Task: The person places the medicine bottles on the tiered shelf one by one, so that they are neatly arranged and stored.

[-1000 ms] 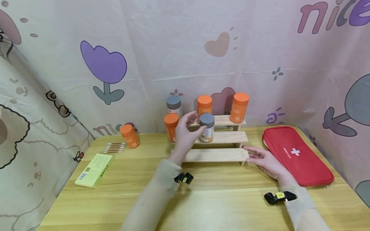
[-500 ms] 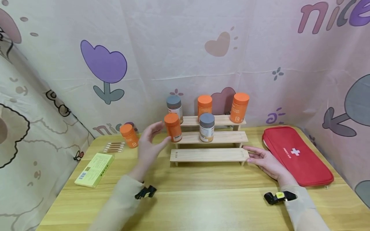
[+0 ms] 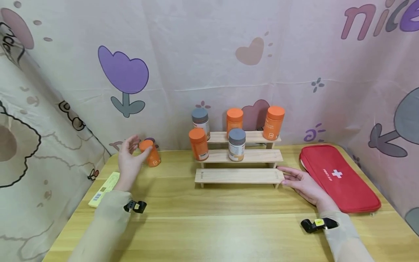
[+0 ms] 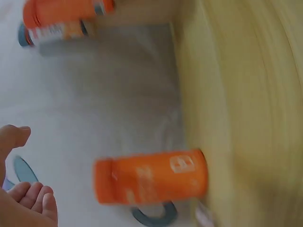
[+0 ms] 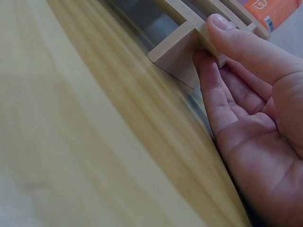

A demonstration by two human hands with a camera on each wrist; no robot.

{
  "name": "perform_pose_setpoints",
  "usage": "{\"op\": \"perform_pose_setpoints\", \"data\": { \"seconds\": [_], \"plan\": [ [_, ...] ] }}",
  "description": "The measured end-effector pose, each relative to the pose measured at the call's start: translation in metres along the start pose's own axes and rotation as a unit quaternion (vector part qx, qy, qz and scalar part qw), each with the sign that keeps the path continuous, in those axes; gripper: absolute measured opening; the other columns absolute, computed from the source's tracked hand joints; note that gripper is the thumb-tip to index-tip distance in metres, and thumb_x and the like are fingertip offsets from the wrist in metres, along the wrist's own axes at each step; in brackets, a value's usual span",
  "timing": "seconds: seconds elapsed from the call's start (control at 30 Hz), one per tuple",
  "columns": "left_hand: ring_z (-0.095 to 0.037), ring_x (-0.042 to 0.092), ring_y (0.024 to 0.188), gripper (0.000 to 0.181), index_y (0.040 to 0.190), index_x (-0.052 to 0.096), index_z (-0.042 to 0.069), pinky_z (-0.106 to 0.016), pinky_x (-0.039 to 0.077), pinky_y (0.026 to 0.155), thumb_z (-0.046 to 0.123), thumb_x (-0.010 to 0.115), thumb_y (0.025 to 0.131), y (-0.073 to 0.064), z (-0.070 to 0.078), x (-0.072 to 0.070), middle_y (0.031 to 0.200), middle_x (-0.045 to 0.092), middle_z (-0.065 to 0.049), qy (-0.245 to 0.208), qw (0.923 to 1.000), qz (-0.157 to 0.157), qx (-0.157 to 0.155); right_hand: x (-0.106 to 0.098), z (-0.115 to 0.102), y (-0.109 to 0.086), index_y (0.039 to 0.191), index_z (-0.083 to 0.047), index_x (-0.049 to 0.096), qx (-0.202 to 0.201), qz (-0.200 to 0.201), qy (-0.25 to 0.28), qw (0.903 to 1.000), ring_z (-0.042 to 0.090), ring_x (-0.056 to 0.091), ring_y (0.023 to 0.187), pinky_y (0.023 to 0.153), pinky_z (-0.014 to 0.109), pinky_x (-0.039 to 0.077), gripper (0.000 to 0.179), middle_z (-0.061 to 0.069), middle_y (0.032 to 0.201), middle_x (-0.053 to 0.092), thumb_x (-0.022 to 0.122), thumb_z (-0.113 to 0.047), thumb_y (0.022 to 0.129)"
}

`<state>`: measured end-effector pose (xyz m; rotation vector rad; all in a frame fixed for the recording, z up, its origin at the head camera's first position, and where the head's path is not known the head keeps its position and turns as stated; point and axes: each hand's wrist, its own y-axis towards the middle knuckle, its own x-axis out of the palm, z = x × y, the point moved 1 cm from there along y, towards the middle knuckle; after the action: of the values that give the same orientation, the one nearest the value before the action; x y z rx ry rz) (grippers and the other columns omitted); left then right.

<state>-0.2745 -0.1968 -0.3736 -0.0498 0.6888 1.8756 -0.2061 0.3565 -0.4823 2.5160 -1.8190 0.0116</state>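
Note:
My left hand (image 3: pixel 129 165) is beside an orange lidded bottle (image 3: pixel 153 157) at the back left of the table, thumb and fingers spread. In the left wrist view a gap shows between that hand (image 4: pixel 31 203) and the bottle (image 4: pixel 156 177). My right hand (image 3: pixel 302 185) pinches the right end of the lowest step of a three-tier wooden rack (image 3: pixel 240 176). Its thumb lies on the board and its fingers reach underneath, as the right wrist view shows. An orange bottle (image 3: pixel 199 145) and a grey-lidded bottle (image 3: pixel 236 148) stand on the middle step.
On the top step stand a grey-lidded bottle (image 3: pixel 200 120) and two orange ones, one in the middle (image 3: pixel 234 122) and one at the right (image 3: pixel 273 123). A red first aid pouch (image 3: pixel 338 178) lies right of the rack. The left arm partly covers a yellow-green box (image 3: pixel 104 190).
My left hand has moved left from the grey-lidded bottle on the middle step, past the orange bottle there, to the lone orange bottle. It now hides the cotton swabs. The right hand stays put.

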Motion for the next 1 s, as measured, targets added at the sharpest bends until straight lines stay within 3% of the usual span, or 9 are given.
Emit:
{"op": "perform_pose_setpoints", "data": {
  "seconds": [0.2,0.37,0.53,0.73,1.0],
  "plan": [
    [-0.029,0.042,0.127,0.069,0.139,0.04,0.0,-0.036,0.033,0.108,0.022,0.075,0.084,0.013,-0.026,0.0,0.137,0.045,-0.017,0.018,0.999,-0.017,-0.038,-0.002,0.001,-0.001,0.142,0.005,0.038,-0.005,-0.004,0.003,1.0,0.013,0.061,0.107,0.087,0.027,0.051,0.056,-0.001,0.122,0.06,0.059,0.005,0.09],
    [-0.035,0.038,0.13,0.074,0.142,0.036,-0.003,-0.041,0.03,0.11,0.023,0.075,0.084,0.018,-0.039,0.004,0.141,0.04,-0.022,0.005,0.9973,-0.042,-0.059,-0.002,0.002,-0.001,0.142,0.004,0.039,-0.003,-0.006,0.008,0.9999,0.013,0.061,0.108,0.087,0.027,0.051,0.055,-0.001,0.122,0.061,0.059,0.005,0.09],
    [-0.034,0.039,0.129,0.073,0.141,0.037,-0.002,-0.04,0.031,0.11,0.023,0.075,0.084,0.024,-0.05,0.008,0.142,0.041,-0.02,0.006,0.9953,-0.052,-0.082,0.0,0.002,-0.001,0.141,0.005,0.039,-0.005,-0.005,0.006,1.0,0.014,0.062,0.106,0.087,0.028,0.051,0.055,-0.001,0.121,0.061,0.06,0.005,0.09],
    [-0.032,0.041,0.128,0.072,0.142,0.036,-0.001,-0.039,0.033,0.108,0.022,0.074,0.085,0.026,-0.058,0.011,0.141,0.041,-0.019,0.011,0.9931,-0.046,-0.107,0.001,0.001,0.0,0.141,0.005,0.039,0.0,-0.001,-0.001,1.0,0.013,0.062,0.106,0.087,0.027,0.051,0.055,-0.001,0.12,0.061,0.061,0.003,0.09],
    [-0.032,0.045,0.122,0.068,0.139,0.041,-0.002,-0.041,0.037,0.105,0.023,0.074,0.085,0.025,-0.062,0.015,0.134,0.046,-0.021,0.018,0.9927,-0.04,-0.112,0.002,-0.001,0.0,0.141,0.006,0.038,0.001,0.0,-0.001,1.0,0.013,0.061,0.107,0.087,0.027,0.051,0.056,-0.002,0.121,0.062,0.061,0.004,0.09]
  ]
}}
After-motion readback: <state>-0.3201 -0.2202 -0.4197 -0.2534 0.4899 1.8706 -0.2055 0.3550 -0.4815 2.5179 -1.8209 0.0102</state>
